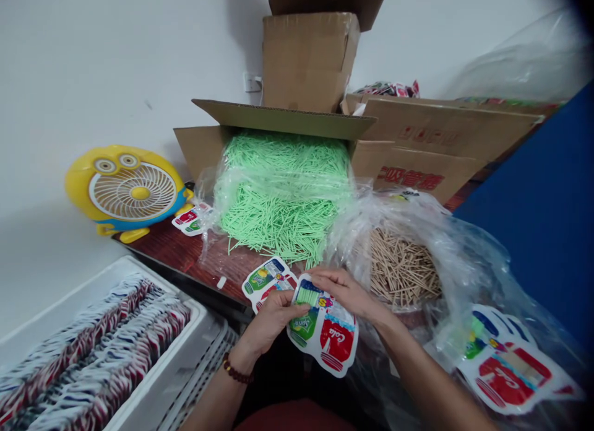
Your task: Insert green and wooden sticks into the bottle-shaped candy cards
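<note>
A printed Sprite and Cola packet (pixel 341 341) is held tilted in front of me, with pale green sticks showing through its window. My left hand (pixel 266 326) grips its left side, thumb on the front. Along its top edge lies my right hand (pixel 341 288), fingers together and closed on the packet; the fingertips are partly hidden. Just behind, another packet (pixel 266 281) rests at the table edge. Beyond it, thin green sticks (pixel 283 223) spill from a plastic-lined cardboard box (pixel 288 118). Brown sticks (pixel 403 270) lie in clear plastic to the right.
At lower left stands a white crate (pixel 192 326) packed with rows of packets. A yellow fan (pixel 139 192) stands on the dark red table (pixel 171 251). More packets (pixel 505 375) lie at right. Cartons (pixel 309 62) are stacked behind, beside a blue panel (pixel 533 208).
</note>
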### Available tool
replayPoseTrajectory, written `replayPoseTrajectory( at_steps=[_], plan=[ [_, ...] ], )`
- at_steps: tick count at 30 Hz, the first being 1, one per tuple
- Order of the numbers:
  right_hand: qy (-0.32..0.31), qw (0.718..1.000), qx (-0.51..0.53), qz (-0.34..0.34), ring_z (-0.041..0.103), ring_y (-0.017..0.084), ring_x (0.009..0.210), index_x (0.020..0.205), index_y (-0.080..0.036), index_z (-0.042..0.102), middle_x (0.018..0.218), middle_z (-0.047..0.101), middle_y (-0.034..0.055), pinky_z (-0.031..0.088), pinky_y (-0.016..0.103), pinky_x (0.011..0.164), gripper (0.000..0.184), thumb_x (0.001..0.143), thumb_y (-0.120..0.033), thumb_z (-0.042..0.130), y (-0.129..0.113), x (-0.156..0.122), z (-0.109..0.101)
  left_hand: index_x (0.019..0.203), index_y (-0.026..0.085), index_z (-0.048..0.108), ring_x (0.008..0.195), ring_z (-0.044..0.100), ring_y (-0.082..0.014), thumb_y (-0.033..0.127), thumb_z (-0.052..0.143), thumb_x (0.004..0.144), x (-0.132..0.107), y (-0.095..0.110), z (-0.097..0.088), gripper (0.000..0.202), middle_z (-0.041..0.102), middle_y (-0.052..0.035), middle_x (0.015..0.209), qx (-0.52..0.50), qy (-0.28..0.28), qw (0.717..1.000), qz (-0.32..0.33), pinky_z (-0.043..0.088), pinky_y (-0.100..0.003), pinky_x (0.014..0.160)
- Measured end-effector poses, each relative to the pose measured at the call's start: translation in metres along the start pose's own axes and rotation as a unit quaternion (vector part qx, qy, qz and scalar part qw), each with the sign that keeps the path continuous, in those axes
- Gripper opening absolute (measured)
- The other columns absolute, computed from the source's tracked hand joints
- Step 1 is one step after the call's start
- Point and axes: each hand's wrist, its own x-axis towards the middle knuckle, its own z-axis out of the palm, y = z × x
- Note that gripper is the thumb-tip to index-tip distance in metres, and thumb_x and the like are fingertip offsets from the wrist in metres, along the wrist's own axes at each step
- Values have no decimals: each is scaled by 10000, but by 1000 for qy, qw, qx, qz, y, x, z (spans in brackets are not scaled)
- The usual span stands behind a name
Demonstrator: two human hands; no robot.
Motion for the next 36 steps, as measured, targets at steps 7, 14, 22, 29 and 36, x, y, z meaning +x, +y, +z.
replayPoseTrajectory(
  at_steps=[7,14,22,29,36],
  plan=[
    [40,999,3,31,603,154,759,928,-199,698,852,682,14,473,276,704,214,797,-361,654,-1,-5,-20,917,110,739,751,686,-206,290,764,723,1,-2,-5,266,762,-72,801,-10,14,1000,14,517,-313,764],
    [45,997,-16,58,544,110,606,811,-173,696,689,638,-18,421,214,567,117,782,-277,650,-5,-19,-16,997,147,664,751,683,-192,249,814,660,4,3,6,383,752,-61,897,4,15,1000,0,517,-299,728],
    [25,996,-61,62,534,109,599,762,-186,693,675,632,-31,400,209,563,91,782,-268,660,-8,-35,-21,880,148,651,722,654,-175,297,757,715,5,0,21,246,724,-22,810,126,48,990,46,490,-235,650],
    [48,997,-50,33,535,109,612,752,-194,685,684,632,-37,390,213,580,103,793,-287,668,3,-47,-15,899,143,681,722,664,-215,283,785,655,8,-11,30,300,742,-44,810,188,72,978,54,521,-275,659],
    [105,989,-104,22,490,93,579,690,-182,672,603,568,-54,326,190,521,195,798,-345,671,16,-70,-22,795,145,715,672,655,-211,316,775,653,17,-13,42,230,741,-29,730,246,40,968,25,507,-259,633]
  ],
)
